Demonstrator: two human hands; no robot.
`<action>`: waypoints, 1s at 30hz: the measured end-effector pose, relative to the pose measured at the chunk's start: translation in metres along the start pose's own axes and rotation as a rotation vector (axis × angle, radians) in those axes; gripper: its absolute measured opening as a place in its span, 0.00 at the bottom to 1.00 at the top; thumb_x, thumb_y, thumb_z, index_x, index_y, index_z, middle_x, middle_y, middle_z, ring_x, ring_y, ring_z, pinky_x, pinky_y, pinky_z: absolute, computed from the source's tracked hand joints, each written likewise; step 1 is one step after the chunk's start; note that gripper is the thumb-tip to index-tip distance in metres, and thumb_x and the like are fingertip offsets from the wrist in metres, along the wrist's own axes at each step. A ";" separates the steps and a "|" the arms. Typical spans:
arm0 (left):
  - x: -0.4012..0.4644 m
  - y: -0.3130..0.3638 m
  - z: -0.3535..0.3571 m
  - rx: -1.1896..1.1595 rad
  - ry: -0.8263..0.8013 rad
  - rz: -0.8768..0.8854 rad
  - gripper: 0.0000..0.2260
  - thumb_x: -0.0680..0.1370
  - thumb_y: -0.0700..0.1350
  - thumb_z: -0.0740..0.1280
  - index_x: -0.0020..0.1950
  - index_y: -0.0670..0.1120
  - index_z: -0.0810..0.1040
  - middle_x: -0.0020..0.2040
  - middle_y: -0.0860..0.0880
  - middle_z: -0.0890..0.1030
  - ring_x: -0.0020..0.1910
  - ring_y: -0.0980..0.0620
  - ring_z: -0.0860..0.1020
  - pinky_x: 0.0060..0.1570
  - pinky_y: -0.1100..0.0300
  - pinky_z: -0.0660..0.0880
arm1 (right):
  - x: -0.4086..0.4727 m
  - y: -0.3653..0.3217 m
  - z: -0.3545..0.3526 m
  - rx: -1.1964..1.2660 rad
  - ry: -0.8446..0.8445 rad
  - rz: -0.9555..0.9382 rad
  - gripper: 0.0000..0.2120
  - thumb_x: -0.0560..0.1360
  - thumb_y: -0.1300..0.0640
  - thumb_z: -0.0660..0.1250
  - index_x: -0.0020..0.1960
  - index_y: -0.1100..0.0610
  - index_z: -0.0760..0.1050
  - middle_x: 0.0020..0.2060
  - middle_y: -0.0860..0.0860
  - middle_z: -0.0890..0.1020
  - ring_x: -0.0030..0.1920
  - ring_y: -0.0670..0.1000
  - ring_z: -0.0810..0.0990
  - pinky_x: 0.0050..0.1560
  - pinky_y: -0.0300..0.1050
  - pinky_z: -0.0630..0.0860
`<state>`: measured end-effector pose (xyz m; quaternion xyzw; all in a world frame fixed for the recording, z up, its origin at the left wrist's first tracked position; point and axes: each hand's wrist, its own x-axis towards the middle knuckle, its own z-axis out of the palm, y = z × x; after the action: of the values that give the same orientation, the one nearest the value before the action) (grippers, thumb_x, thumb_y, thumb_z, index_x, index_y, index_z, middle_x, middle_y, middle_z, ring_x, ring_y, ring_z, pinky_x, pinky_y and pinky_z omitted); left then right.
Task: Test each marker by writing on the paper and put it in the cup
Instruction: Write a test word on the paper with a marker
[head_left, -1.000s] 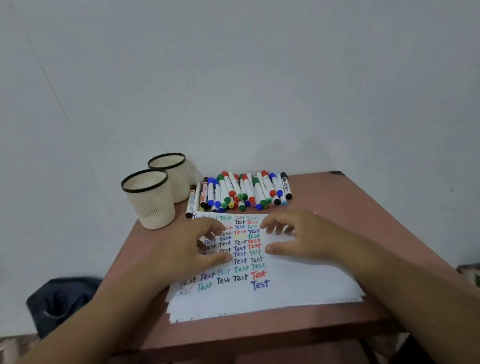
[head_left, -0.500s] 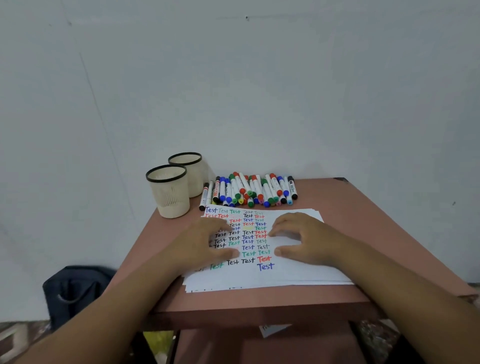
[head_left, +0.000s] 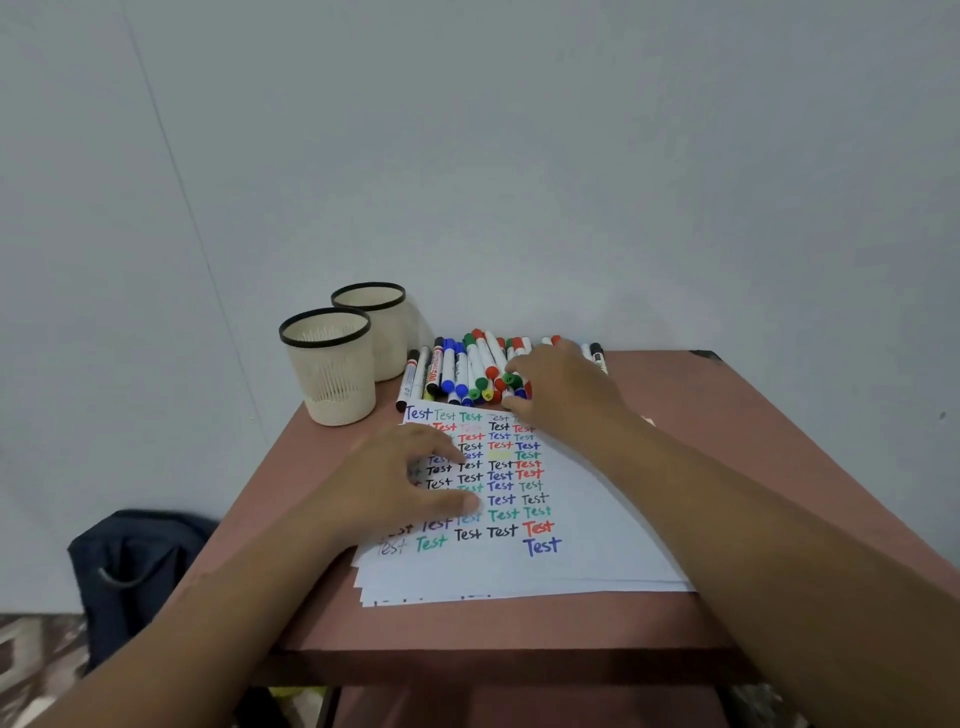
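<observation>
Pale wall behind, reddish table (head_left: 727, 415) below: the right hand (head_left: 563, 384) reaches onto the heap of markers (head_left: 467, 371), fingers curling round one, though whether it is gripped I cannot tell. The left hand (head_left: 400, 483) rests flat, relaxed, on the paper (head_left: 582, 519) nearer the person; next comes uncapping, writing, then dropping it in the cup (head_left: 332, 364) left of the reaching hand

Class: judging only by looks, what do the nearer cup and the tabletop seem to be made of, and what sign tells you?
Nearer cup: probably plastic, matt cream with a black rim; its thin vertical slats look moulded.
Tabletop: a smooth, matt reddish-brown surface, perhaps laminate or painted board; no wood grain shows, so the core is uncertain.
</observation>
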<state>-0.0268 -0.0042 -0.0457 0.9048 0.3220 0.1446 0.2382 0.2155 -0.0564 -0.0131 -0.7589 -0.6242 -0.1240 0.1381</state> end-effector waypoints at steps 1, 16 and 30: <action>0.000 -0.001 0.000 -0.022 0.006 -0.007 0.27 0.65 0.74 0.70 0.59 0.65 0.78 0.65 0.67 0.73 0.64 0.64 0.70 0.64 0.59 0.71 | 0.004 -0.001 0.005 -0.018 0.014 0.000 0.21 0.80 0.42 0.67 0.69 0.49 0.76 0.62 0.50 0.79 0.67 0.55 0.71 0.54 0.50 0.75; -0.004 0.004 0.000 0.063 0.022 -0.068 0.25 0.71 0.68 0.70 0.66 0.62 0.77 0.69 0.65 0.70 0.65 0.63 0.70 0.65 0.59 0.70 | -0.011 0.020 0.003 0.145 0.473 -0.037 0.07 0.76 0.58 0.71 0.51 0.59 0.84 0.42 0.51 0.84 0.45 0.54 0.75 0.34 0.46 0.72; -0.014 0.021 -0.005 0.035 0.280 0.166 0.32 0.75 0.66 0.66 0.77 0.61 0.61 0.75 0.64 0.62 0.71 0.67 0.57 0.71 0.60 0.60 | -0.103 0.018 -0.063 0.714 0.516 0.089 0.07 0.75 0.64 0.74 0.52 0.57 0.85 0.35 0.46 0.83 0.36 0.50 0.78 0.35 0.32 0.72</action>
<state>-0.0285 -0.0261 -0.0325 0.9033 0.2787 0.2828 0.1625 0.2123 -0.1763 0.0073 -0.6341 -0.5397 -0.0798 0.5481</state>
